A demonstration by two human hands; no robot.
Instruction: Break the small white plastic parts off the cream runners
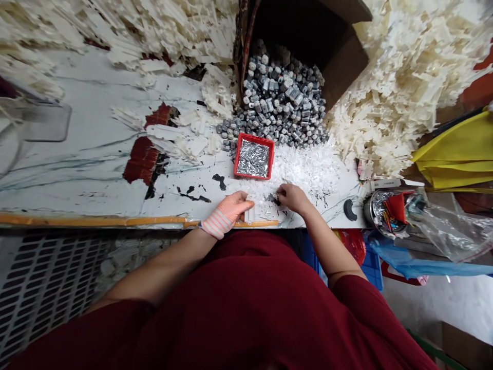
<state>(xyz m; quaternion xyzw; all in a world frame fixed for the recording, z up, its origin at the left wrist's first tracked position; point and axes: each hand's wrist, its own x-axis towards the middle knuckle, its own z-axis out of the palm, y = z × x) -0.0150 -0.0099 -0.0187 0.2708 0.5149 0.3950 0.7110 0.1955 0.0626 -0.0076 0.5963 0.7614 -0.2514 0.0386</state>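
Scuffed tabletop [96,164] heaped with plastic scraps [404,77]; grey metal pieces [277,103] spill toward the red tray [254,136]. At the table's near edge your gloved left hand [227,211] clasps a white strip [250,210]; your right hand [293,198] pinches dark bits [271,199] beside it.

i find no text, label, brand, number or sign that can be read in this view. the flaps of the cardboard box [342,67] at the far edge of the table [96,154] show plain. the red tray [254,137] bears no legible mark. a white strip [381,183] at the table's right edge may carry print, but it is too small to read.
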